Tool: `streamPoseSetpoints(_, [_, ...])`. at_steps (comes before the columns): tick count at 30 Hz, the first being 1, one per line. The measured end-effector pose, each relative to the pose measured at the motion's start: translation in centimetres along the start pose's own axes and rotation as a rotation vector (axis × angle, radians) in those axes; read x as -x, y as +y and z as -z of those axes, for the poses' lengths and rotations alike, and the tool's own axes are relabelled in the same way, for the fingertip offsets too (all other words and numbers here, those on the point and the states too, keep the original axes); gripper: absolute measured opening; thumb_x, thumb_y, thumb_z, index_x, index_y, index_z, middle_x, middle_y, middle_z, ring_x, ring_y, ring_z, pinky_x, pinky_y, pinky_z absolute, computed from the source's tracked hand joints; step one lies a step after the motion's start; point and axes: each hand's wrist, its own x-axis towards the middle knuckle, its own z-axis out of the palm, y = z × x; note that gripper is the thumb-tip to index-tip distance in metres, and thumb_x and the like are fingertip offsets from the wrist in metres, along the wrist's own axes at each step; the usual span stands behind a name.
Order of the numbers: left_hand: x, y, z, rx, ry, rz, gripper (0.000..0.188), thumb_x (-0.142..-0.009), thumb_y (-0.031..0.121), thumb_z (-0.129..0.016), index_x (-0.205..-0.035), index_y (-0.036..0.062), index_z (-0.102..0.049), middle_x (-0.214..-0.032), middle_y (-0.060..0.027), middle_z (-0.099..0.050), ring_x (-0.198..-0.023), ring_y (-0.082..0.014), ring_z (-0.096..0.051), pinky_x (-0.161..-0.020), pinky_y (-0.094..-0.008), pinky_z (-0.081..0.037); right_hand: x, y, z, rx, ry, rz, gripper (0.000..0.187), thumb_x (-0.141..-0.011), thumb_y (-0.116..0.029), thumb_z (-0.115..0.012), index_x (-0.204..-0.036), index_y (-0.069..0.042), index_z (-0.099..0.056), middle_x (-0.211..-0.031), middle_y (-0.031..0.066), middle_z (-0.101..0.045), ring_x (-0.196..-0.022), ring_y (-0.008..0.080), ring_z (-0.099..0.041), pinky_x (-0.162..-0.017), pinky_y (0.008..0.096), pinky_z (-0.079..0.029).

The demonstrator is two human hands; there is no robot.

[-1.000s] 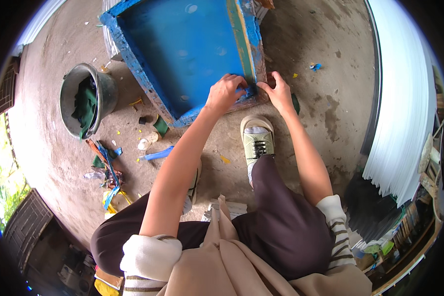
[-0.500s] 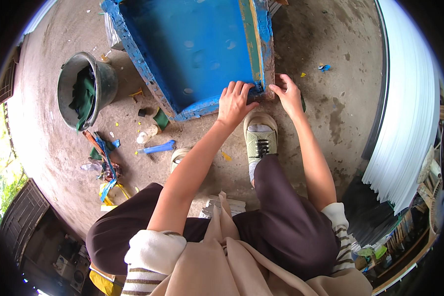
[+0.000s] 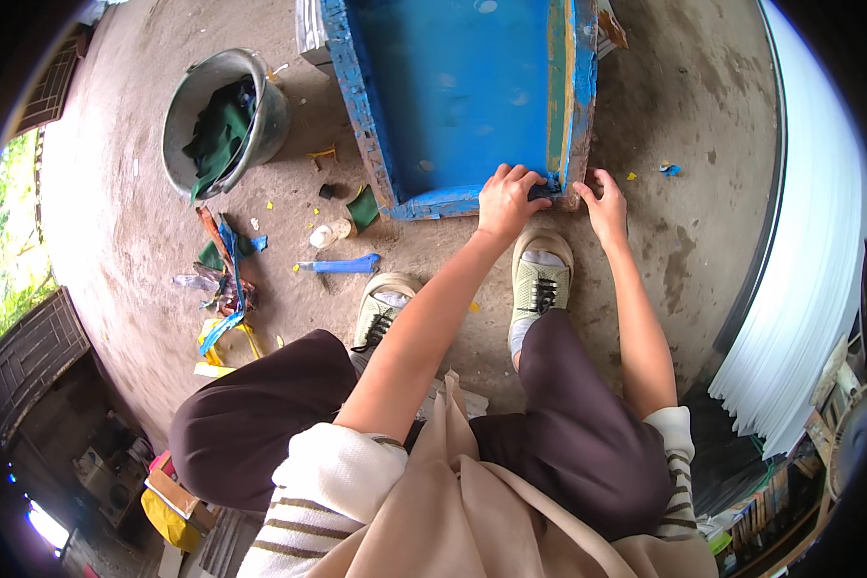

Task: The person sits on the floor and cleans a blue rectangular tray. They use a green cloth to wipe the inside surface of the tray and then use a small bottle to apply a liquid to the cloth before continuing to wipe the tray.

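Observation:
A shallow wooden frame (image 3: 356,106) with a smooth blue sheet (image 3: 462,91) inside lies ahead of me, its blue paint chipped and peeling. My left hand (image 3: 506,204) rests over the near rail, fingers curled across its inner edge and thumb pointing toward the right corner. Blue scraps, perhaps tape or peeling film, bunch in that corner beside the thumb. Just outside the same corner, my right hand (image 3: 604,207) has its thumb at the wood and its forefinger curved with a gap between them. Nothing shows held in it, though its lower fingers are partly hidden.
A grey bucket (image 3: 277,120) with dark green cloth (image 3: 223,135) stands at the left. Nearby lie a blue-handled tool (image 3: 342,264), a small clear bottle (image 3: 329,233) and a heap of coloured strips (image 3: 229,275). A tall stack of white sheets (image 3: 809,289) borders the right side.
The whole scene has shifted rightward and slightly up in the picture as my head turned. Both hands stay at the frame's near right corner, with little change of pose.

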Motion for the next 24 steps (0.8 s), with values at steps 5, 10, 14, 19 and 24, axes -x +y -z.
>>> streamPoseSetpoints(5, [2.8,-0.9,2.2,-0.113,0.047,-0.058,0.037,-0.072,0.019,-0.071,-0.105,0.0137,-0.057,-0.102,-0.0031,-0.054,-0.100,-0.0244,-0.050,-0.089,-0.0389,-0.040,1.1,-2.6,-0.4,0.218,0.203,0.244,0.047,-0.080,-0.023,-0.069,-0.119,-0.003,-0.050,-0.115,0.0172,-0.051,-0.107,0.0341,-0.050,-0.089,0.0415,-0.042])
streamPoseSetpoints(10, [8.9,-5.8,8.6,-0.251,0.197,0.146,0.040,-0.070,0.017,-0.074,-0.104,0.0105,-0.053,-0.107,-0.0079,-0.049,-0.103,-0.0260,-0.046,-0.088,-0.0396,-0.036,2.3,-10.8,-2.7,0.338,0.118,0.704,0.036,-0.078,-0.012,-0.069,-0.109,-0.006,-0.054,-0.107,0.0120,-0.046,-0.103,0.0296,-0.048,-0.089,0.0400,-0.041])
streamPoseSetpoints(14, [11.6,-8.5,12.0,-0.148,0.261,0.273,0.057,-0.071,0.003,-0.071,-0.121,0.0067,-0.043,-0.116,-0.0127,-0.046,-0.110,-0.0298,-0.046,-0.094,-0.0413,-0.040,2.8,-14.4,-8.4,0.353,-0.425,1.015,0.036,-0.072,-0.015,-0.074,-0.099,-0.006,-0.052,-0.107,0.0116,-0.047,-0.104,0.0279,-0.048,-0.090,0.0385,-0.041])
streamPoseSetpoints(19, [10.4,-9.4,12.9,0.166,0.215,0.457,0.062,-0.074,-0.001,-0.067,-0.130,0.0077,-0.039,-0.116,-0.0132,-0.050,-0.101,-0.0274,-0.057,-0.085,-0.0366,-0.049,3.9,-15.1,-12.4,0.439,-0.511,1.112,0.045,-0.065,-0.012,-0.077,-0.099,-0.005,-0.049,-0.108,0.0111,-0.047,-0.104,0.0283,-0.048,-0.089,0.0386,-0.041])
streamPoseSetpoints(24, [9.4,-10.2,12.2,-0.003,0.247,0.443,0.054,-0.075,0.001,-0.067,-0.125,0.0069,-0.045,-0.109,-0.0117,-0.055,-0.088,-0.0248,-0.061,-0.076,-0.0367,-0.051,3.8,-14.7,-13.2,0.378,-0.454,1.082,0.037,-0.065,-0.008,-0.074,-0.095,-0.005,-0.053,-0.108,0.0098,-0.049,-0.103,0.0270,-0.049,-0.085,0.0387,-0.045])
